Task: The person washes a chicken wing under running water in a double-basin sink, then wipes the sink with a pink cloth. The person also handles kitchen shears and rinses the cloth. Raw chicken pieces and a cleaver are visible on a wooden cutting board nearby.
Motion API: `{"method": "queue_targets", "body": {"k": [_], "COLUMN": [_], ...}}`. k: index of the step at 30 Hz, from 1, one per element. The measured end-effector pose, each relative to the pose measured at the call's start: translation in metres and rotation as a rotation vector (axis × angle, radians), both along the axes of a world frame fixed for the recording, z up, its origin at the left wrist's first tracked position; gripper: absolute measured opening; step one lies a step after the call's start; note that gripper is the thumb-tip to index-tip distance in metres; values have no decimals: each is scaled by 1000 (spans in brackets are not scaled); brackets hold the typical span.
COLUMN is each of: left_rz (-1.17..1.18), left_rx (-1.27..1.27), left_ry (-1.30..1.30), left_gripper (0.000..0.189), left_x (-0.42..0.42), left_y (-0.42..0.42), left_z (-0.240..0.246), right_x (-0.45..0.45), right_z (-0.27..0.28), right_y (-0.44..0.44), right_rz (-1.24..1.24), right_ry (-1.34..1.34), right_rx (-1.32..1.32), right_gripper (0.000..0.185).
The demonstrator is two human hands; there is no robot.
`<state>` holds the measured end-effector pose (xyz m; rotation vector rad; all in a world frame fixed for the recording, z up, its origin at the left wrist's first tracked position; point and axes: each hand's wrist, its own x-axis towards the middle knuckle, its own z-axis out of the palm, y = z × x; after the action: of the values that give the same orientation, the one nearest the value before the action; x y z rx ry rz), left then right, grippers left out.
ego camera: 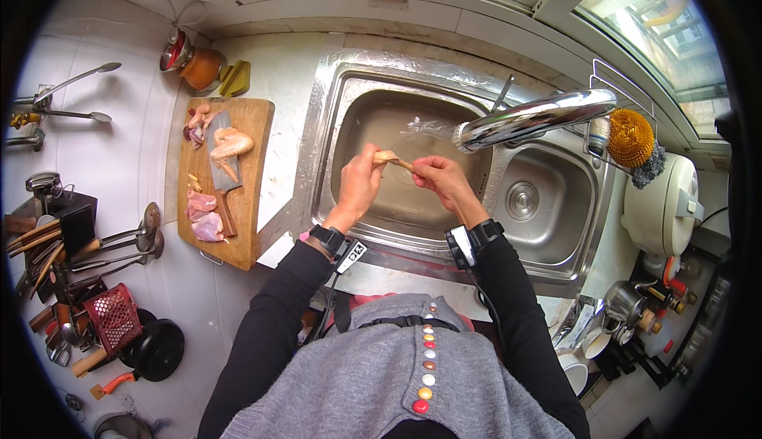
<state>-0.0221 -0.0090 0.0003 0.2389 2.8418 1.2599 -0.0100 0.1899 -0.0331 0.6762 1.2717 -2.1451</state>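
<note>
Over the large left basin of a stainless steel sink [324,141], both hands hold a thin, yellowish poultry piece [387,157] that looks like a chicken foot. The thicker end is gripped by my left hand [359,184]. The fingers of my right hand [443,178] pinch its narrow end. Beyond the hands, a chrome faucet [536,118] reaches over the basin, and water splashes [431,124] below its spout. The fingers partly hide the piece.
On the left, a wooden cutting board [262,141] bears a cleaver [227,168], a chicken wing [231,144] and raw meat pieces [205,216]. A smaller basin [553,213] adjoins on the right. Behind it, a wire rack [622,85] holds an orange scrubber [631,137]. A cream-coloured appliance [658,207] stands farther right.
</note>
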Motion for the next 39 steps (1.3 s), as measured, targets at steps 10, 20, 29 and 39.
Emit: {"method": "queue_targets", "body": {"k": [10, 20, 29, 39], "left_rz": [130, 158, 90, 38], "left_rx": [134, 8, -89, -36], "left_ry": [-226, -236, -154, 12], "left_gripper": [16, 15, 17, 18], "left_x": [-4, -5, 0, -1], "left_y": [-3, -7, -6, -2], "left_z": [0, -7, -11, -7], "right_x": [9, 17, 23, 2], "right_z": [5, -64, -70, -11], "right_y": [9, 15, 20, 2], "right_rz": [-101, -58, 177, -19], "right_ry": [-3, 75, 76, -85], "right_rx": [-101, 207, 431, -148], "right_gripper": [22, 17, 27, 24]}}
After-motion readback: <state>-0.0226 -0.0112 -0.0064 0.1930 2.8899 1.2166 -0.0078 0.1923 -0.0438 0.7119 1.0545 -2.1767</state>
